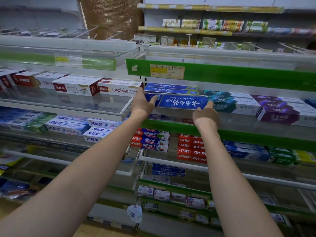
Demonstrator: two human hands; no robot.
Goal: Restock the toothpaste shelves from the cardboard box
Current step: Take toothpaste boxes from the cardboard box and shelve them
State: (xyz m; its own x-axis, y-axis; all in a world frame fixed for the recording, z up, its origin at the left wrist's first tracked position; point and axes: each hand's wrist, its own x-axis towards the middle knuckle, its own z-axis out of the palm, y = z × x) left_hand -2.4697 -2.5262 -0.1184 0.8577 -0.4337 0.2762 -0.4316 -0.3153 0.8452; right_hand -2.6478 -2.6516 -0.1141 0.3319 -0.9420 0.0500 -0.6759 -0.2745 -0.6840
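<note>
A blue toothpaste box (183, 101) with upside-down white lettering sits lengthwise at the front of a glass shelf (239, 127), below two stacked blue boxes (171, 88). My left hand (142, 104) holds its left end, thumb over the front face. At the box's lower right corner is my right hand (206, 115), fingertips touching the edge. The cardboard box is not in view.
Teal and purple toothpaste boxes (256, 106) lie right of the blue ones; white and red boxes (118, 88) lie to the left. A green price rail (222, 74) runs above. Lower shelves hold red boxes (191, 147) and blue-white boxes (95, 129).
</note>
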